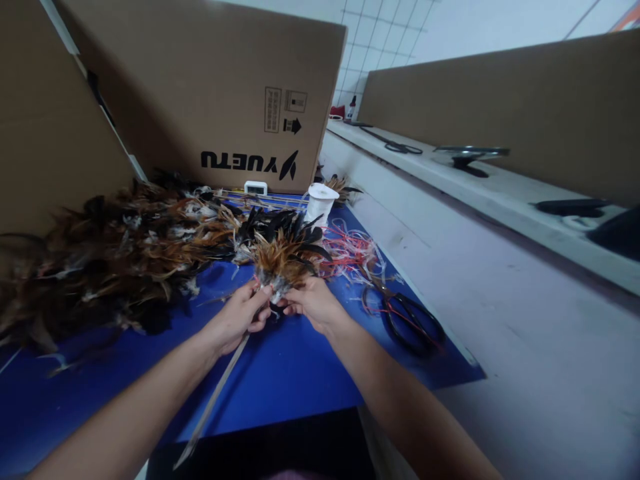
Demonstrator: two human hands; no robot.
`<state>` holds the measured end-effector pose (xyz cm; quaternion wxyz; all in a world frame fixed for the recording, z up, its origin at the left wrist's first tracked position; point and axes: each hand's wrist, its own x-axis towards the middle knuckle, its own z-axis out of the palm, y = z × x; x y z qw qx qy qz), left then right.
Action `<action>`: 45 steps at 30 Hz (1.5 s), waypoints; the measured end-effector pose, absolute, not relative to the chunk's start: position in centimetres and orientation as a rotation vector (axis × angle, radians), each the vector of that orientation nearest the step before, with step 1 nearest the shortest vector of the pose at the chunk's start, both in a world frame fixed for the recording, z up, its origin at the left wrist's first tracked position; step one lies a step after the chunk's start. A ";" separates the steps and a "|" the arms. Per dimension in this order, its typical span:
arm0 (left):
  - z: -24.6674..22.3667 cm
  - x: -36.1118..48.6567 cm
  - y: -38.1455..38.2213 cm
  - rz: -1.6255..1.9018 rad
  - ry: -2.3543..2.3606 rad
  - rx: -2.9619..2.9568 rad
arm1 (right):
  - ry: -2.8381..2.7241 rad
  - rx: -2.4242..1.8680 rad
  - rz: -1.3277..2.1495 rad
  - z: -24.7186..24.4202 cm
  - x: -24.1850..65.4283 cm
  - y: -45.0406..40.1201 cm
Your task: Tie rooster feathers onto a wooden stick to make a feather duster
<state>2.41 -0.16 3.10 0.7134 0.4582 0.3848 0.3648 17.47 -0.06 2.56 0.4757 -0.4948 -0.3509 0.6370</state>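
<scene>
A bundle of brown and black feathers (280,260) fans out between my hands, its pale fluffy base toward me. My left hand (247,310) is closed around that base and a thin light stick (213,403), which slants down toward the table's front edge. From the other side, the fingers of my right hand (313,303) pinch at the fluffy base of the same bundle. Exactly what lies between the right fingertips is partly hidden. Left of my hands spreads a large heap of loose brown and black feathers (135,247).
Scissors with black handles (413,323) lie right of my hands, beside tangled red and clear strips (350,250). A white spool (320,203) and a small white digital display (255,188) stand behind. Cardboard (200,87) walls the blue table (295,380); a white ledge (420,163) runs along the right.
</scene>
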 end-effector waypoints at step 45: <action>4.1 0.8 1.3 0.933 0.837 0.762 | -1.544 -1.519 0.922 1.2 19.6 -1.3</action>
